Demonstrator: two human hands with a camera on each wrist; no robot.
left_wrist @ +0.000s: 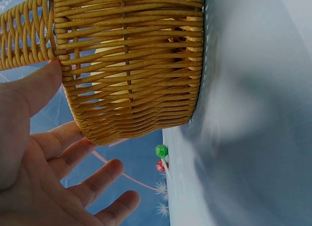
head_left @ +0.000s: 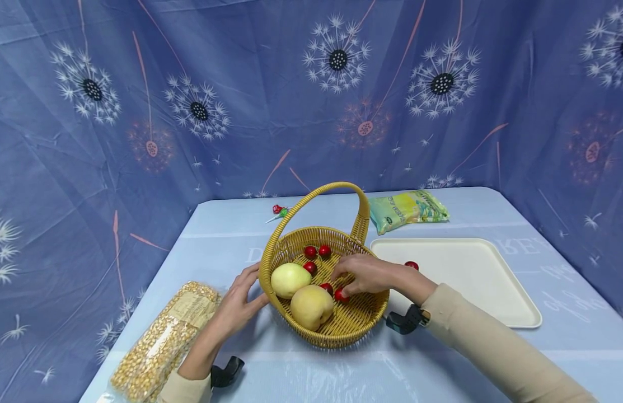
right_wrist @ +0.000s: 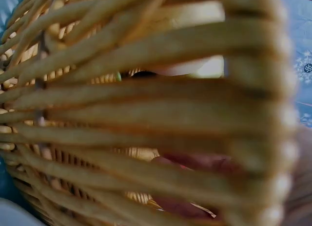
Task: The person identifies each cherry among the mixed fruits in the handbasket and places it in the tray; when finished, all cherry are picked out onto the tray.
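A yellow wicker basket with a tall arched handle stands on the table. Inside lie a yellow peach, a pale yellow oval fruit and several small red cherries. My right hand reaches in over the right rim, its thumb and fingers pinching a cherry near the basket floor. In the right wrist view the weave mostly hides those fingers. My left hand rests against the basket's left side, thumb near the handle base; its fingers are spread and fairly straight.
To the right is a cream tray with one red cherry at its left side. A green-yellow packet lies behind it. Lollipops lie at the back, and a bag of corn kernels lies at left.
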